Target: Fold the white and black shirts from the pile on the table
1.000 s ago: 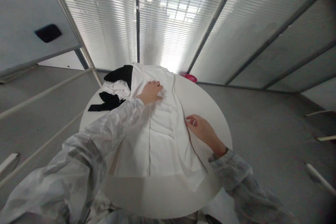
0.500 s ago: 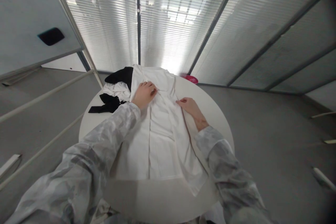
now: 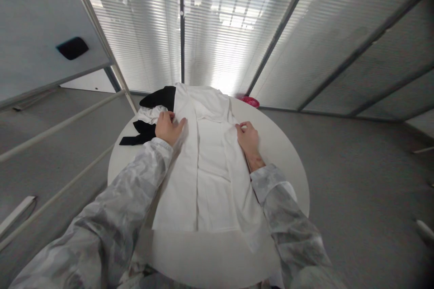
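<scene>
A white shirt (image 3: 213,167) lies spread lengthwise on a round white table (image 3: 291,162), with a long front edge running down its middle. At the shirt's upper left edge is my left hand (image 3: 168,129), its thumb on the cloth and apart from the curled fingers. My right hand (image 3: 248,140) pinches the shirt's right edge between thumb and fingers. The lower hem lies flat near the table's front.
Left of the shirt lie a black cloth (image 3: 159,98), a crumpled white cloth (image 3: 149,113) and a black strap-like piece (image 3: 137,135). A pink mesh item (image 3: 250,101) sits at the table's far edge. Glass panels with blinds (image 3: 217,31) stand behind; a pale metal frame (image 3: 64,121) is at left.
My left hand has moved left from the middle of the shirt to its left edge. My right hand still holds the right edge, and the upper front of the shirt lies smoother.
</scene>
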Demonstrator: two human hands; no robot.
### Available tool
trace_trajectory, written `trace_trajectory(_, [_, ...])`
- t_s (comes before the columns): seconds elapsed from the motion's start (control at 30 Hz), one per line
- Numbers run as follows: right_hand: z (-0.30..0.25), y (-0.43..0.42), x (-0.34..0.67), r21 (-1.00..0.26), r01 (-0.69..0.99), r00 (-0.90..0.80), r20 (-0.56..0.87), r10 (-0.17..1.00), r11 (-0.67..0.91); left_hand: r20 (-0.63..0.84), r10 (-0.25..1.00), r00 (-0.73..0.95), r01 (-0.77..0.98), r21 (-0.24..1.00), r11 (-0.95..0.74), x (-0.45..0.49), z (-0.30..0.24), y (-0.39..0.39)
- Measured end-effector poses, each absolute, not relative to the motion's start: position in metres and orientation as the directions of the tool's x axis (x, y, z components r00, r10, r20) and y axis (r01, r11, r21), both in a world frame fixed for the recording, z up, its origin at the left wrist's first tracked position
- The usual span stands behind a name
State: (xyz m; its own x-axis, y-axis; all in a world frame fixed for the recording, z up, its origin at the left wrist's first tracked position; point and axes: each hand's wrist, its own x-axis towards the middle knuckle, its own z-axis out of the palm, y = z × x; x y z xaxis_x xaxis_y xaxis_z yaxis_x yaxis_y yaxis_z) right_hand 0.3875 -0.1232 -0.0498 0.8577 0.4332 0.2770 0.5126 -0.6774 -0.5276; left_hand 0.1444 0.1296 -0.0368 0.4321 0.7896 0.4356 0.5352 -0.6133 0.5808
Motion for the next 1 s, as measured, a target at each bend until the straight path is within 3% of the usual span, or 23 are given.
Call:
trace_trajectory(0.17, [-0.047,-0.129,0.377,-0.505,0.474,0.881,0.263,0.394,-0.721,0.204,0.809,0.551,0.622,0.547,-0.561,0.119,-0.039,0.115])
trace_trajectory(0.27, [-0.046,-0.136,0.372,-0.498,0.473,0.881,0.257,0.398,-0.726,0.165,0.782,0.601,0.639,0.489,-0.594,0.113,-0.036,0.116])
trace_trajectory(0.47, [-0.047,-0.148,0.371,-0.440,0.469,0.882,0.275,0.382,-0.766,0.166,0.682,0.712,0.553,0.466,-0.691,0.109,-0.031,0.125])
trace_trajectory(0.83, [-0.059,-0.147,0.377,-0.484,0.651,0.753,0.318,0.575,-0.585,0.173,0.757,0.630,0.673,0.363,-0.644,0.110,-0.022,0.116])
trace_trajectory(1.0, [-0.061,-0.147,0.380,-0.492,0.700,0.710,0.402,0.579,-0.517,0.372,0.657,0.656,0.533,0.387,-0.752,0.114,-0.010,0.104])
